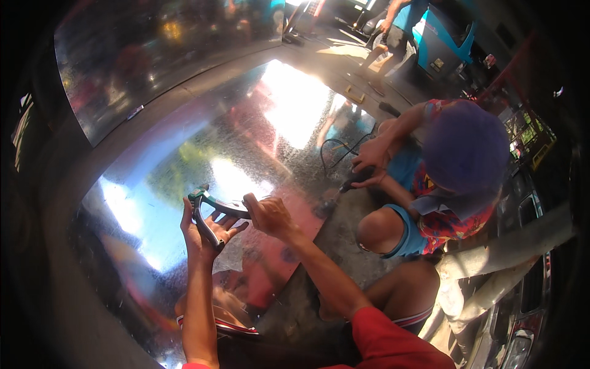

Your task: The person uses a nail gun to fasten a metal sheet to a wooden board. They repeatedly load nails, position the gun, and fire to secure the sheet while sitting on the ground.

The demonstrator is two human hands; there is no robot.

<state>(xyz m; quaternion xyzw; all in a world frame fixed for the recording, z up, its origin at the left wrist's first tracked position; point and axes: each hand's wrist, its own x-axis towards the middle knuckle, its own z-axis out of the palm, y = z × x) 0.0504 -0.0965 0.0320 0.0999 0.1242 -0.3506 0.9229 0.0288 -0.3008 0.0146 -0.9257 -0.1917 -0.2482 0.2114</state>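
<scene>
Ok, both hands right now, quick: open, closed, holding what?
Left hand: open, fingers spread, one handle of the green-headed hand tool lying across the palm.
Right hand: closed around the end of the tool's other handle.

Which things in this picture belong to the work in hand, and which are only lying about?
Seemingly in use:
green hand tool, gripped by the right hand, lying across the left hand
shiny metal sheet beneath

Seemingly lying about:
yellow object near the sheet
small slim object beside the sheet
</scene>
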